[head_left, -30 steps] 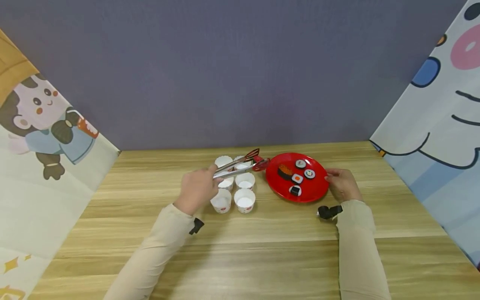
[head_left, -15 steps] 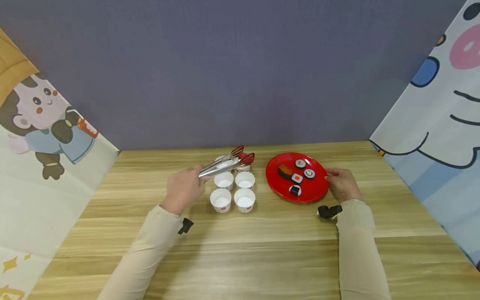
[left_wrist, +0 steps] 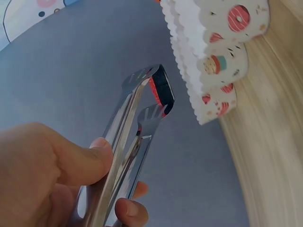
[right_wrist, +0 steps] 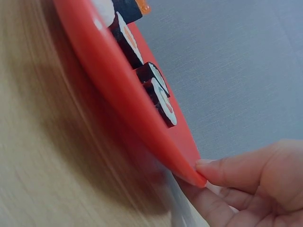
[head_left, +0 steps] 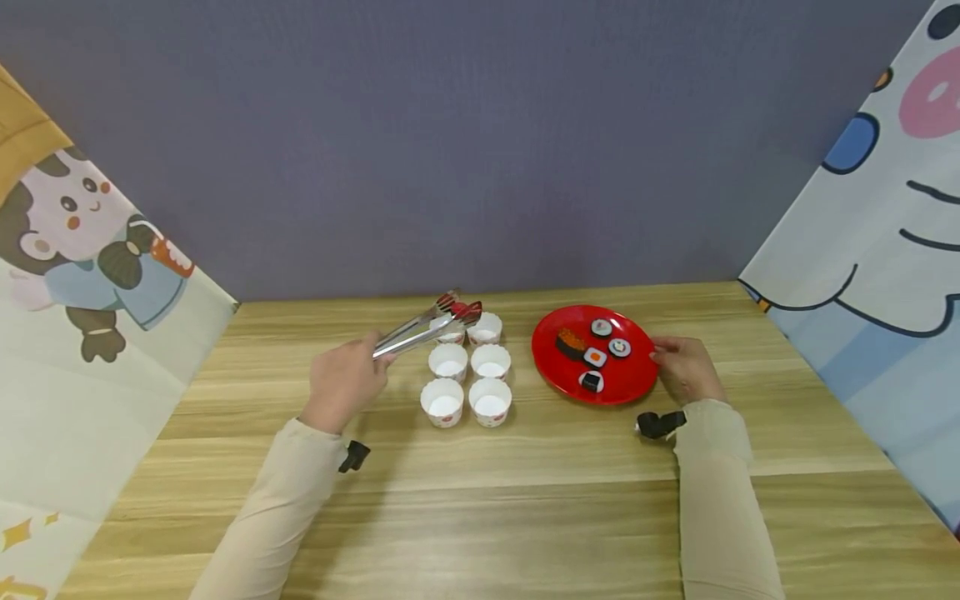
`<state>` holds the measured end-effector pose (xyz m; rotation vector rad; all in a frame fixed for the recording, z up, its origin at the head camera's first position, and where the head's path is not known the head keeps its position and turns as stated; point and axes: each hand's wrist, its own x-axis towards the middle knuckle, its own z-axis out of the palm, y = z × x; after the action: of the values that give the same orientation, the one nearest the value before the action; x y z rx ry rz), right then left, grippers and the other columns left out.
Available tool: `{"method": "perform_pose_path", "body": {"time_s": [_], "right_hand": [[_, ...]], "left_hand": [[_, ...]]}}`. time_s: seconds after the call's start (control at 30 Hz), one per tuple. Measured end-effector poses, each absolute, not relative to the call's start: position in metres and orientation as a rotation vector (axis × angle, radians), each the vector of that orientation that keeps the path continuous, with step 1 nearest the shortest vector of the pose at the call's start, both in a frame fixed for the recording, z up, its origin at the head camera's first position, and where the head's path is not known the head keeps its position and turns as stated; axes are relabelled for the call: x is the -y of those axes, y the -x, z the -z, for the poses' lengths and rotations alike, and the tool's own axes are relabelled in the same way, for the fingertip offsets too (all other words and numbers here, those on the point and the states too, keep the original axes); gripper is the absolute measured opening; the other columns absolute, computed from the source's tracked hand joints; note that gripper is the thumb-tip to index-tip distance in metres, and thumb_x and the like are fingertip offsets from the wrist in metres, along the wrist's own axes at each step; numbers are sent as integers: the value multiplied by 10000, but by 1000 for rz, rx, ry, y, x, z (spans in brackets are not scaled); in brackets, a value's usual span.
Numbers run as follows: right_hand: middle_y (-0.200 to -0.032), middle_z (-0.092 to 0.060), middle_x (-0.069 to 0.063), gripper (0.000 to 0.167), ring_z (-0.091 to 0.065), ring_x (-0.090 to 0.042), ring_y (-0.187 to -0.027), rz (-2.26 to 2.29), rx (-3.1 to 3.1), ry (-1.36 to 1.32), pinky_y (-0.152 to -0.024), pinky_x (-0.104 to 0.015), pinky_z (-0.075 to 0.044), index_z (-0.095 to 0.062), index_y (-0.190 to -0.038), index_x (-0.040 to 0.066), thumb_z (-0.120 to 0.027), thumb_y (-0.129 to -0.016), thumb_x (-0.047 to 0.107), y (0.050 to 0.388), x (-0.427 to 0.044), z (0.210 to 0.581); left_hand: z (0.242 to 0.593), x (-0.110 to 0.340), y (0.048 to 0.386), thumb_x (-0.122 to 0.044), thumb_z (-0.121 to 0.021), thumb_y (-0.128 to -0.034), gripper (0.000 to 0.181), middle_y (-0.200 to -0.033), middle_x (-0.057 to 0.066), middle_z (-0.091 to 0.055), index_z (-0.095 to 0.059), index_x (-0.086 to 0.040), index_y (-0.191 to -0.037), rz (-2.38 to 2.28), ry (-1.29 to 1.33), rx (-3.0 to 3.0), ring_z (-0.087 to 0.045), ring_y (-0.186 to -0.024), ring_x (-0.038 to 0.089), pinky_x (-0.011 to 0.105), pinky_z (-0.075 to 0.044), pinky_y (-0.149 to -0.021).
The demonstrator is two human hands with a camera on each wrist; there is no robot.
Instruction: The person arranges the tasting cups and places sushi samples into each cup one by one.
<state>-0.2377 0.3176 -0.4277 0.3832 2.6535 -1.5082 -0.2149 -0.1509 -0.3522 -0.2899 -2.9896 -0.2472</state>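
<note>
In the head view, my left hand point(head_left: 345, 382) grips metal tongs point(head_left: 412, 335) whose tips hang over the far-left paper cup point(head_left: 452, 338). Between the tips is a toy sushi piece point(left_wrist: 162, 90), red on top with a black wrap, clearest in the left wrist view. My right hand point(head_left: 688, 367) pinches the right rim of a red plate point(head_left: 633, 377), thumb on top and fingers beneath. On that plate sit several toy sushi pieces: an orange-topped one point(head_left: 571, 342), a rice ball point(head_left: 591, 382) and small rolls point(head_left: 619, 347).
White paper cups point(head_left: 491, 403) with printed sides stand in two columns left of the plate, on a wooden table point(head_left: 525, 517). Behind rises a grey-purple wall point(head_left: 480, 150). Cartoon panels point(head_left: 112, 242) flank both sides.
My left hand has moved left, carrying the tongs and the red-topped sushi from beside the plate to above the far-left cup. The right hand and plate have stayed put.
</note>
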Motion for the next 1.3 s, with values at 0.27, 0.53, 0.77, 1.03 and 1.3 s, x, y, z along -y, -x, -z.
{"method": "perform_pose_path", "body": {"time_s": [0.27, 0.53, 0.77, 1.03, 1.3], "right_hand": [[-1280, -495, -328, 430, -545, -247, -1046, 1526, -2663, -366, -709, -105, -437, -422, -1313, -156, -464, -913, -2, 238, -318, 429], [-1279, -495, -328, 428, -529, -300, -1070, 1519, -2670, -373, -717, -131, -446, -428, -1311, -151, -464, -916, 10, 238, -319, 429], [-1304, -482, -316, 434, -507, -329, -1115, 1508, -2643, -421, -770, -192, -470, -415, -1331, -135, -459, -925, 12, 238, -318, 428], [-1298, -488, -315, 431, -503, -343, -1140, 1517, -2635, -433, -766, -172, -458, -417, -1331, -132, -470, -929, 13, 240, -318, 430], [-1296, -492, -311, 437, -492, -354, -1161, 1514, -2638, -429, -884, -289, -466, -414, -1336, -128, -463, -924, 11, 240, -319, 431]], "left_hand": [[357, 161, 215, -333, -572, -913, 344, -682, 110, -613, -592, -57, -1117, 261, 243, 2983, -506, -520, 243, 395, -359, -434], [361, 165, 217, -323, -572, -919, 379, -669, 106, -612, -598, -25, -1152, 232, 244, 2984, -467, -489, 206, 346, -347, -409], [362, 166, 218, -307, -577, -915, 315, -615, 72, -570, -597, -30, -1063, 234, 255, 2990, -455, -478, 200, 339, -341, -398], [362, 165, 218, -297, -599, -900, 311, -593, 60, -560, -611, -35, -1067, 209, 276, 2968, -442, -468, 191, 336, -333, -391], [357, 163, 220, -300, -581, -910, 340, -632, 87, -581, -616, -31, -1113, 192, 270, 3010, -467, -501, 212, 351, -354, -413]]}}
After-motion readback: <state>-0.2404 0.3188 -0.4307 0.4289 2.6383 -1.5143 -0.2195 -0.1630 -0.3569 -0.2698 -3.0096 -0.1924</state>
